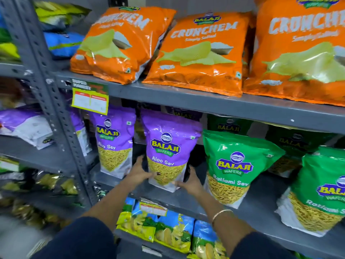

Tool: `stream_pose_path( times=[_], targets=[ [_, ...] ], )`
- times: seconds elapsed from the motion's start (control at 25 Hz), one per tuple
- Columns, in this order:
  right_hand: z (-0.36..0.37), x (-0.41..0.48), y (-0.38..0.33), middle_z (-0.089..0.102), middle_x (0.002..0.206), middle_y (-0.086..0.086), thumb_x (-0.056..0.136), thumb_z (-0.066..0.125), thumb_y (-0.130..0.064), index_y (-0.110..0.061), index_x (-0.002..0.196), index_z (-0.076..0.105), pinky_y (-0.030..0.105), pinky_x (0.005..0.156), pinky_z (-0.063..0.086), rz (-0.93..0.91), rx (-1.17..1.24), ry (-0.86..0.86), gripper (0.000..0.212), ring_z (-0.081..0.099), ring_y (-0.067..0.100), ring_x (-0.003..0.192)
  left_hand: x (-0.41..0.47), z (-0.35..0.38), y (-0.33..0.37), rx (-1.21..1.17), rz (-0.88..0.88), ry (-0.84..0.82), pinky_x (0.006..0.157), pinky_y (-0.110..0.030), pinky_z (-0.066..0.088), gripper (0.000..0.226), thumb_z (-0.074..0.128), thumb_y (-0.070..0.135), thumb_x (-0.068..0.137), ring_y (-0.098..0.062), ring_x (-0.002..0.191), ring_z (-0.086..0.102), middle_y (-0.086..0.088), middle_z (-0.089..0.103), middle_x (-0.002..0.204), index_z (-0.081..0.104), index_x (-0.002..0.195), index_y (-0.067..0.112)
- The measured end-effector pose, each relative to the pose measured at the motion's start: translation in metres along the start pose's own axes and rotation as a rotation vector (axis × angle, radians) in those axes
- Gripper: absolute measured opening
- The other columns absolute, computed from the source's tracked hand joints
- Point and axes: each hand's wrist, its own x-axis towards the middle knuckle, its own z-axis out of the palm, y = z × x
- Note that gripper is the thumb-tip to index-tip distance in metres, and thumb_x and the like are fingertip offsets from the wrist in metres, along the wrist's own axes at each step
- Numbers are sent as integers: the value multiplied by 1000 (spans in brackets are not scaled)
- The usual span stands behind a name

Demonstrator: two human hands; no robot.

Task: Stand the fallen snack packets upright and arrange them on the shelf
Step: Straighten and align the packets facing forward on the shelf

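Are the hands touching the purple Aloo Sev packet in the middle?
Touching. The head view shows the left hand and right hand pressed against the lower sides of the Aloo Sev packet, holding it upright.

— What colours did the middle shelf (186, 198) carry?

— It was plain grey. The Aloo Sev packet (168, 152) was purple on top, with a clear window of yellow strands and a white base. The Rattami Sev packet (237, 165) beside it was green, with the same yellow-and-blue logo.

— And above?

— The Crunchem bags (197, 53) were bright orange with white lettering and pale yellow-green crisps pictured.

— Anything else?

— The price tag (90, 99) was yellow with red bands. The sleeves (78, 242) were dark navy, and a thin gold bangle (221, 214) circled one wrist.
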Motion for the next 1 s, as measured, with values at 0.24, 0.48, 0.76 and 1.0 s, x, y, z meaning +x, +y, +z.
stream_pose_path(
  times=[0.24, 0.48, 0.76, 1.0],
  targets=[
    [27, 2, -1, 59, 129, 11, 68, 83, -13, -7, 129, 43, 30, 91, 43, 16, 81, 130, 73, 55, 24, 116, 11, -2, -6, -77, 21, -75, 80, -21, 42, 75, 76, 10, 74, -11, 107, 48, -8, 55, 128, 35, 136, 6],
    [23, -11, -3, 56, 111, 2, 69, 82, -22, -8, 130, 40, 29, 86, 43, 5, 66, 160, 75, 54, 19, 104, -8, 0, -9, 89, 37, -51, 103, -40, 42, 86, 81, 20, 68, -28, 127, 45, -17, 40, 139, 29, 134, 2],
    [-80, -79, 75, 56, 58, 5, 69, 73, -46, -15, 53, 49, 36, 63, 46, 305, -279, 332, 42, 56, 23, 65, -33, 37, 40, 788, -288, -690, 45, -24, 45, 36, 58, 37, 87, -13, 46, 50, -8, 53, 67, 49, 68, 8],
    [-164, -63, 73, 45, 140, 15, 67, 83, -10, -2, 137, 35, 43, 106, 39, 140, -85, 324, 85, 42, 30, 131, -33, 146, 82, 118, 192, -436, 109, -31, 36, 91, 79, 15, 70, -24, 133, 42, -13, 41, 147, 25, 143, 6]
  ],
)
